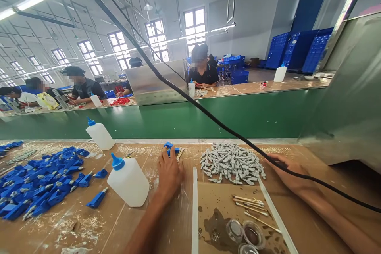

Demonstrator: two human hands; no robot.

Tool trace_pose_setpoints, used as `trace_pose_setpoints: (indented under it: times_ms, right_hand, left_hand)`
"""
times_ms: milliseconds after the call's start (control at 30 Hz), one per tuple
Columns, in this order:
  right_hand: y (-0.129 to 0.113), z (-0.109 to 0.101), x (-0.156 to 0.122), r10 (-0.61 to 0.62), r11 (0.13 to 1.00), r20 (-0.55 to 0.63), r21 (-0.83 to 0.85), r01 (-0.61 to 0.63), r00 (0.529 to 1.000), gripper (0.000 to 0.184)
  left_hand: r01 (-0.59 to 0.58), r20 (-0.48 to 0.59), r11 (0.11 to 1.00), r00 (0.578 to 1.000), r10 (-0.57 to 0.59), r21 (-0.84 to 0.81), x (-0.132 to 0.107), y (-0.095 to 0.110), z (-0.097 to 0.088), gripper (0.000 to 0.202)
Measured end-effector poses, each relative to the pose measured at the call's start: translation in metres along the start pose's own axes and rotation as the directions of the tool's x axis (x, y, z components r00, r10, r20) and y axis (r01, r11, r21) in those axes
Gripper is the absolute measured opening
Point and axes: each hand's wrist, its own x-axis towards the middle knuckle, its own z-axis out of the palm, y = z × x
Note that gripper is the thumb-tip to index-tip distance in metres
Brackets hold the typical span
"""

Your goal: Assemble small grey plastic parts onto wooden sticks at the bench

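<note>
Blue piece (pixel 170 149) dead ahead of your left hand (pixel 169 172)

It sits at the far edge of the bench (pixel 125 222), just beyond your left fingers, which are stretched flat and gripping nothing. Its long axis runs left to right. Your left hand is much the nearer. Your right hand (pixel 290 176) rests well off to the right, palm down beneath the black cable (pixel 226 129); whether it pinches that cable, I cannot tell. Count: two white bottles (pixel 128 180), one grey heap (pixel 232 162), one blue heap (pixel 44 178), three small cups (pixel 253 235).
</note>
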Motion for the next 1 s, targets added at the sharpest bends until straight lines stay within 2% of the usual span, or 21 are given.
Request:
trace_pose_setpoints:
  times_ms: [100,200,300,400,467,600,667,833,1000]
  right_hand:
    - [-0.002,-0.002,0.0,0.051,0.998,0.056,0.031,-0.052,0.997,0.062]
    - [-0.002,-0.002,0.0,0.068,0.997,0.049,0.022,-0.069,0.996,0.062]
    - [0.004,0.0,0.001,0.08,0.997,0.025,0.0,-0.08,0.996,0.059]
    - [0.013,0.001,0.003,0.038,0.999,0.025,-0.006,-0.038,0.999,0.053]
    - [0.015,0.001,0.005,0.025,1.0,0.041,-0.013,-0.024,0.999,0.05]
    - [0.009,0.002,0.01,0.077,0.996,0.045,-0.057,-0.074,0.996,0.05]
    - [0.005,0.003,0.012,0.083,0.994,0.023,-0.068,-0.081,0.996,0.051]
    - [0.006,0.003,0.008,0.052,0.996,0.02,-0.073,-0.05,0.998,0.053]
    - [0.008,0.001,0.007,0.06,0.995,0.044,-0.081,-0.057,0.997,0.056]
  left_hand:
    - [0.081,-0.045,0.997,0.996,-0.082,-0.013,0.02,-0.007,0.019,0.053]
    - [0.072,-0.043,0.996,0.996,-0.074,-0.044,0.024,-0.018,0.024,0.044]
    - [0.026,-0.034,0.996,0.999,-0.029,-0.08,0.023,-0.026,0.024,0.034]
    - [-0.02,-0.032,0.993,0.999,0.017,-0.113,0.024,-0.028,0.023,0.03]
    - [-0.046,-0.036,0.99,0.998,0.042,-0.132,0.024,-0.026,0.023,0.028]
    - [-0.08,-0.083,0.986,0.994,0.069,-0.144,0.022,-0.02,0.021,0.033]
    - [-0.107,-0.111,0.986,0.989,0.094,-0.127,0.019,-0.018,0.019,0.034]
    - [-0.189,-0.119,0.981,0.976,0.182,-0.047,0.011,-0.017,0.018,0.013]
    - [-0.209,-0.108,0.978,0.972,0.21,0.023,0.012,-0.018,0.023,0.013]
